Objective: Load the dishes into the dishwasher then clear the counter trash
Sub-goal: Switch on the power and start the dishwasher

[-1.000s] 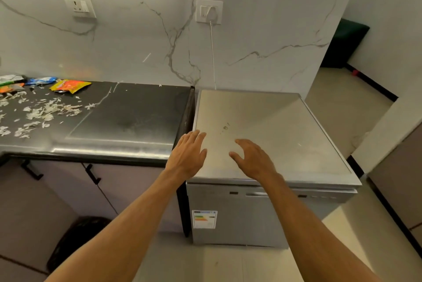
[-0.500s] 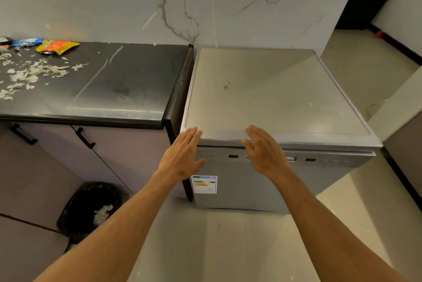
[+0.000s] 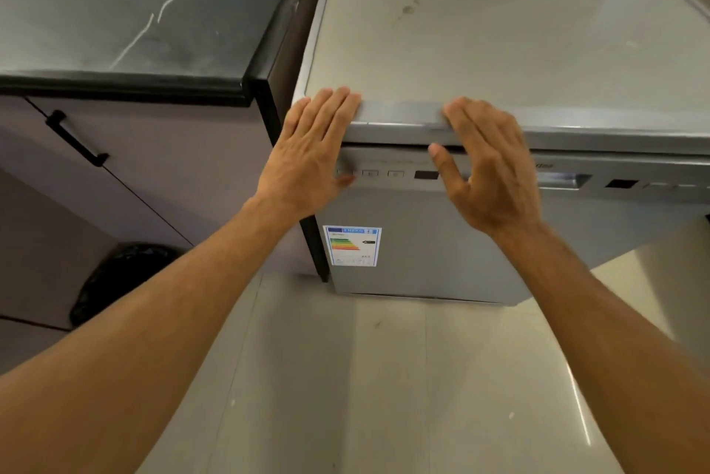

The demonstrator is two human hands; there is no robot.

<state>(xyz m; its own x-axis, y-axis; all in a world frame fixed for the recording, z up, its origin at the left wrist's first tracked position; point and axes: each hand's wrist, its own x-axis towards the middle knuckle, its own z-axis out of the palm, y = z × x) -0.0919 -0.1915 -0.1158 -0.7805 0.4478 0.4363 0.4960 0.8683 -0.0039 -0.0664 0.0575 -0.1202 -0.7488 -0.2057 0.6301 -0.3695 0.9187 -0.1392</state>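
Both hands have been brought down from the top panel to the front top edge of the dishwasher (image 3: 499,31) since the earlier frame. Left hand (image 3: 311,154): fingers straight and together, flat over the front left corner, nothing held. Right hand (image 3: 488,170): fingers loosely spread, thumb apart over the control strip, nothing held. Below the left fingers an energy label (image 3: 352,246) with coloured bars is noted; its text is unreadable. Dishwasher: silver-grey, door shut, beside the dark counter (image 3: 126,12)
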